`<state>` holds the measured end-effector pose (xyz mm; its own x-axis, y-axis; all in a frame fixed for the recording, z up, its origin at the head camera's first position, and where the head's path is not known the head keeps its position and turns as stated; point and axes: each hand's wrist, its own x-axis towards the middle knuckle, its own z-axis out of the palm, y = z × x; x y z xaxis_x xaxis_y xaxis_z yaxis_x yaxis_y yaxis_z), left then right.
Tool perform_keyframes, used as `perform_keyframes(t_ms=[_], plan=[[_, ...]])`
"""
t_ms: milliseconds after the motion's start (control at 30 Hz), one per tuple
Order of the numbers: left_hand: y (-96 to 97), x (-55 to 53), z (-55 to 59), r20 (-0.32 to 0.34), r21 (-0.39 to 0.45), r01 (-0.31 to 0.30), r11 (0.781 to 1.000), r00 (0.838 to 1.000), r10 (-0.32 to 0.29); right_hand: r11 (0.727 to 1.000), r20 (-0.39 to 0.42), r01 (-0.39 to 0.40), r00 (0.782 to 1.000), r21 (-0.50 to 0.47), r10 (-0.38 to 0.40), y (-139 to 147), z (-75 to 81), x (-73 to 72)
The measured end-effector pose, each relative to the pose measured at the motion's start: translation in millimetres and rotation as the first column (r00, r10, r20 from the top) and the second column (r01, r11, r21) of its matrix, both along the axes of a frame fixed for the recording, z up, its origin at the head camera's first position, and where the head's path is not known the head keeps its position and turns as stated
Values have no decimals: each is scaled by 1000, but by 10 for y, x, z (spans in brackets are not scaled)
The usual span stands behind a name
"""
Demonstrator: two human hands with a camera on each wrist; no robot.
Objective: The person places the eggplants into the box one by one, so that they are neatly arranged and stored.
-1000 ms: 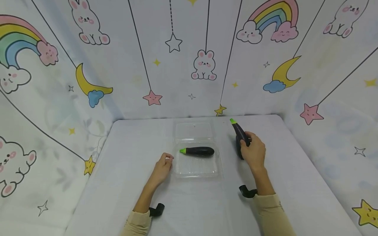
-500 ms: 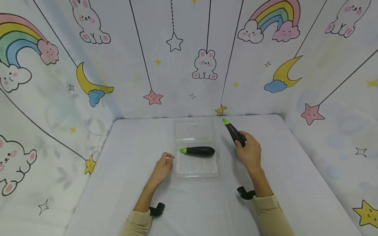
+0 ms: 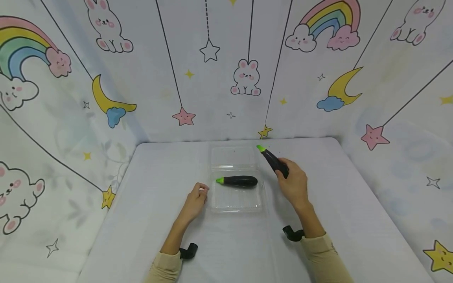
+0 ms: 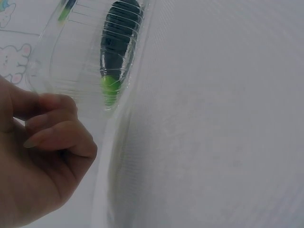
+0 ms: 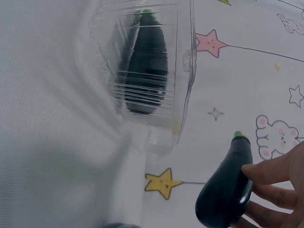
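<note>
A dark eggplant (image 3: 272, 159) with a green stem end is in my right hand (image 3: 293, 182), gripped by its thick lower part, its green tip pointing up and left. In the right wrist view, thumb and fingers (image 5: 270, 168) hold that eggplant from the side. A second eggplant (image 3: 240, 181) lies crosswise in an open clear plastic box (image 3: 235, 204), its green end to the left. My left hand (image 3: 194, 200) is at the box's left edge, its fingers loosely curled. In the left wrist view, the fingers (image 4: 61, 133) overlap the box's near end, with nothing seen between them.
The box's clear lid (image 3: 232, 157) lies folded back toward the far edge of the white table (image 3: 159, 173). Behind stands a wall covering (image 3: 219, 86) with rabbits, stars and rainbows. A black wrist mount (image 3: 293, 234) sticks out from the right wrist.
My right hand has moved left with the eggplant, which now tilts further left and comes close to the box's right side. The left hand and the boxed eggplant stay put.
</note>
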<state>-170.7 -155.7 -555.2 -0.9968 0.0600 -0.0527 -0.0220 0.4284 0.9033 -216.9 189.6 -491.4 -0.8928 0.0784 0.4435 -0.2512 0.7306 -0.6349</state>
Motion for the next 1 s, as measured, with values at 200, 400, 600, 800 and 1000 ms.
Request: perform_keyframes(t_ms=[200, 400, 600, 800, 1000], plan=[[-5, -4, 2, 2, -7, -6, 1000, 1000, 6, 998, -14, -50, 999, 46, 50, -51, -14, 15], [-5, -6, -16, 7, -9, -6, 1000, 1000, 6, 994, -31, -81, 996, 69, 83, -91, 6, 39], [-1, -5, -6, 4, -8, -6, 1000, 1000, 6, 981, -46, -143, 988, 128, 150, -124, -1, 48], [-1, -6, -1, 3, -9, -11, 1000, 1000, 11, 959, -8, -220, 974, 176, 225, -162, -9, 49], [1, -1, -1, -7, -15, -14, 1000, 1000, 14, 946, 8, -252, 967, 203, 256, -206, -13, 63]])
